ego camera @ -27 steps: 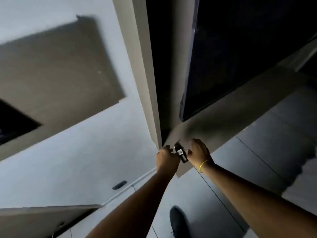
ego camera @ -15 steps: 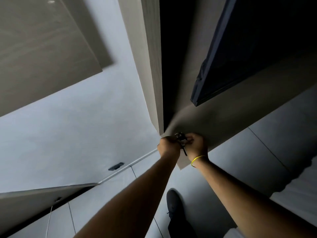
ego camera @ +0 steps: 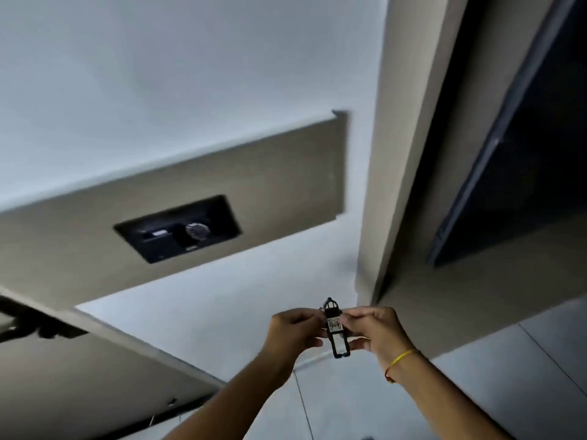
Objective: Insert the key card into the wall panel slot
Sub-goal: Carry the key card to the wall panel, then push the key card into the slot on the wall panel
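While blurred, wall panel (ego camera: pixel 177 229) (slot indistinct).

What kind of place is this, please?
Probably a hotel room entrance: a dark wall panel set in a beige board, a numbered key card held in both hands, and a tiled floor.

I have one view only, the head-worn wide-angle camera. It faces the wall (ego camera: pixel 190 74) at a strong tilt, lines bowed toward the frame edges. Both forearms enter from the bottom edge, hands close below centre. The wall panel (ego camera: pixel 178 228) lies up and left, farther off, somewhat blurred. No second view, so no shared area
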Demonstrator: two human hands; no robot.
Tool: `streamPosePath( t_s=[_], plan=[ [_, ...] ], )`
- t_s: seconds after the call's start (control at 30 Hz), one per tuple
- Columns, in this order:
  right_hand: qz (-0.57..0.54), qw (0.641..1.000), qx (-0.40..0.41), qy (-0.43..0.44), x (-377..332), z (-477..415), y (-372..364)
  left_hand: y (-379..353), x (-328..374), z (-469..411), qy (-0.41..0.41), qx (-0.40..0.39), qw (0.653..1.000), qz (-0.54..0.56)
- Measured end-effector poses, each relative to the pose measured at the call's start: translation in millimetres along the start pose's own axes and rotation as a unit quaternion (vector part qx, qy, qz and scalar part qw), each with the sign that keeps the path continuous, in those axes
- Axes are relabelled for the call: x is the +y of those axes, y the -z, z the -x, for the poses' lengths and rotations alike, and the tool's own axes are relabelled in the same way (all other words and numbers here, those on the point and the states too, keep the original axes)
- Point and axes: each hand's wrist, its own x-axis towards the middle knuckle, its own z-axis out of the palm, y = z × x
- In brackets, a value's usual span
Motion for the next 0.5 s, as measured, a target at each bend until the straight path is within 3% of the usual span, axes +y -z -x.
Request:
streamPosePath(
  t_s=[0.23,0.5],
  plan=[
    [0.054,0.970,-0.113,0.207,-140,54,-149,125,159,88,-0.211,0.023,0.977,-0.014],
    [0.126,0.921,-0.162,0.332,-257,82,-261,213,278,135,-0.349,0.065,0.933,-0.060]
  ],
)
